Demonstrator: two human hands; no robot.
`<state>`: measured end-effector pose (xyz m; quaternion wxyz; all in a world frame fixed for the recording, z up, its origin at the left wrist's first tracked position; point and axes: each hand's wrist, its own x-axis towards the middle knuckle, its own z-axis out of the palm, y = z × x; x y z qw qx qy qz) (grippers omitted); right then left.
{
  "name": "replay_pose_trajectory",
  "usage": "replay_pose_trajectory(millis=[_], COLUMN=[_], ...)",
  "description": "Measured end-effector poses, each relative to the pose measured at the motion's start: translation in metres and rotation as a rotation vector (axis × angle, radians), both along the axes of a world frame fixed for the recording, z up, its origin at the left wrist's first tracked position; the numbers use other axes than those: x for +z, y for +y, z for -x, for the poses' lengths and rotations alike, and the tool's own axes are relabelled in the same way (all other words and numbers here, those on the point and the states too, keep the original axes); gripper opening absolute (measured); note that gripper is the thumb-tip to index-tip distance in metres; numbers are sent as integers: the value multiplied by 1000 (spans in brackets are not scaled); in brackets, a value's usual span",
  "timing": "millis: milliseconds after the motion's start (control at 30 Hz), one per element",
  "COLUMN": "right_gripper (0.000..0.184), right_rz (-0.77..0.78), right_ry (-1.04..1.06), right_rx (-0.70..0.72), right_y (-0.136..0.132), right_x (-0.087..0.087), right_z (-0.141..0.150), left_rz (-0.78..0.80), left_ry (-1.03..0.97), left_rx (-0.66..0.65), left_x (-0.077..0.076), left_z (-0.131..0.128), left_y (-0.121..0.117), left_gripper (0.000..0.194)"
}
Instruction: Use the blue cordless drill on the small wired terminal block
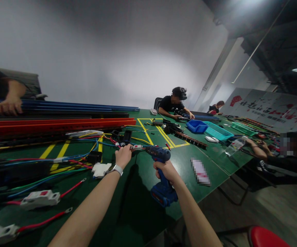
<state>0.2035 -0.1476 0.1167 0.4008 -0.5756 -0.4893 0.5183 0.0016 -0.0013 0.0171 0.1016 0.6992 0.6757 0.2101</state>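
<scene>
My right hand (167,171) is wrapped round the handle of a blue cordless drill (161,155), with its battery base down and its nose pointing left. The drill's tip meets or nearly meets a small white circuit breaker (137,147) with a red mark. My left hand (124,156), a watch on its wrist, has its fingers closed on that breaker. Just below the wrist lies a white block (101,169). Nearer to me are another white breaker (41,199) with a red switch and a red lugged cable (72,189), and a similar breaker (0,235).
Coloured wires (86,152) and long red rails (60,125) cover the left of the green table (143,192). Blue (196,126) and teal (218,131) bins stand beyond my hands. Co-workers (172,106) sit around the table. A red stool (269,236) is lower right.
</scene>
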Motion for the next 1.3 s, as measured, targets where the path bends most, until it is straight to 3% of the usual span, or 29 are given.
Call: replay_pose_trajectory(millis=[400, 1300], right_gripper=[15, 14], right_rz=[33, 12], right_ry=[-7, -5], right_rx=[13, 3], right_y=[1, -1], right_x=[1, 1], right_z=[0, 1], left_rz=[-10, 0], left_ry=[21, 0], left_rx=[0, -9], left_x=[-6, -3], left_z=[1, 0], left_y=[4, 2], left_gripper=[32, 32])
